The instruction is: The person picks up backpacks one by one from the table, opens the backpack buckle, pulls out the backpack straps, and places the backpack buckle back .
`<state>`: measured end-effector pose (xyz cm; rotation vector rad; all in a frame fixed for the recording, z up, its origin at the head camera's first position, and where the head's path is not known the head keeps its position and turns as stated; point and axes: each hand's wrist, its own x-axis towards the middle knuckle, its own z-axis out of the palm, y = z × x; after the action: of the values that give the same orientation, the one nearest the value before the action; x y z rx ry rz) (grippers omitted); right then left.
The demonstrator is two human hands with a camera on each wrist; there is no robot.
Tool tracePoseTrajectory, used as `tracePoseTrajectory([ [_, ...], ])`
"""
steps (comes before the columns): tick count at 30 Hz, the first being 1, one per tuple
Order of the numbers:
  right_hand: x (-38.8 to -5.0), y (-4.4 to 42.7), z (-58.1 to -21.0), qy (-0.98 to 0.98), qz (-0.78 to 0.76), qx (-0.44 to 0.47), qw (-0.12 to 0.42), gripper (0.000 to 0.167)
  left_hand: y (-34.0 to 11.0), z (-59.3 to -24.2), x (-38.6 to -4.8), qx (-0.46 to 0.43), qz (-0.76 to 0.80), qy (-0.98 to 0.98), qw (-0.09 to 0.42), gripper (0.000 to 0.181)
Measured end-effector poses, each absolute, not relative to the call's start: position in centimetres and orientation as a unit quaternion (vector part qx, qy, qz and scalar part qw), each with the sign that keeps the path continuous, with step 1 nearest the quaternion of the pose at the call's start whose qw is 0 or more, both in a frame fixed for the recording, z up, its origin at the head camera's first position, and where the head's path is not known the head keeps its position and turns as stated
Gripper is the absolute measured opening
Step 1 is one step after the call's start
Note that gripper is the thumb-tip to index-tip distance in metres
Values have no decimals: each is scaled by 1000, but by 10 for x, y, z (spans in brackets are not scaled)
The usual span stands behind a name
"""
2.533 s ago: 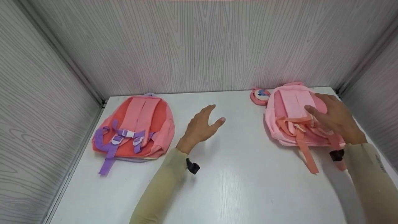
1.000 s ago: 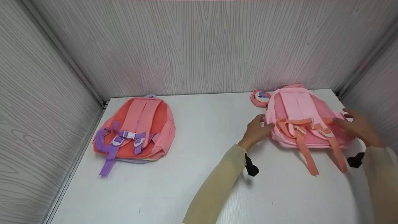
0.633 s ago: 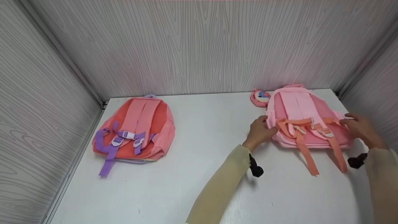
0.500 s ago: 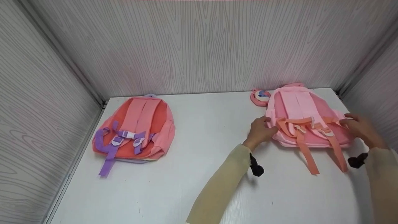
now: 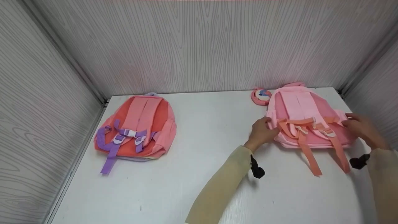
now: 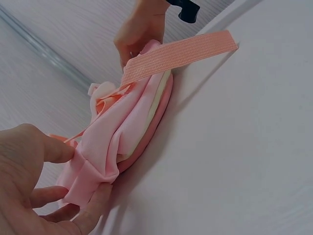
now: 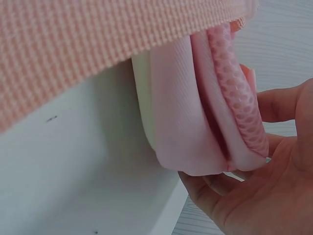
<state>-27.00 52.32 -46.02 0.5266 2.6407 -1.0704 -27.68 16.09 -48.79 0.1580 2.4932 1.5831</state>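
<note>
The light pink backpack (image 5: 300, 102) lies on the right of the table, its orange straps hanging toward the front. At its left side my left hand (image 5: 261, 133) grips the edge; in the left wrist view, thumb and fingers of the left hand (image 6: 44, 181) curl round the pink fabric (image 6: 100, 152). My right hand (image 5: 364, 129) holds the opposite side. The right wrist view has the right hand (image 7: 264, 181) with fingers under the bag's corner (image 7: 186, 122) and thumb on the mesh side. A round pink pendant (image 5: 261, 96) rests beside the bag's top left.
A coral backpack (image 5: 161, 121) with purple straps lies at the left of the white table (image 5: 202, 174). A grey wood-patterned panel (image 5: 199, 46) stands along the back edge, with further panels at the left and right.
My left hand has moved right, from between the two backpacks to the pink one's left side. My right hand has moved from above that bag to its right side. Both hands now grip it.
</note>
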Motion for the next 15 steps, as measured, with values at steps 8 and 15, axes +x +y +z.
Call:
tracePoseTrajectory([
  [8, -264, 522, -459, 901, -371, 183, 129, 87, 154, -487, -271, 55, 528, 842, 97, 59],
  [15, -259, 513, -457, 918, -350, 149, 116, 82, 147, -486, -262, 43, 532, 839, 108, 55],
])
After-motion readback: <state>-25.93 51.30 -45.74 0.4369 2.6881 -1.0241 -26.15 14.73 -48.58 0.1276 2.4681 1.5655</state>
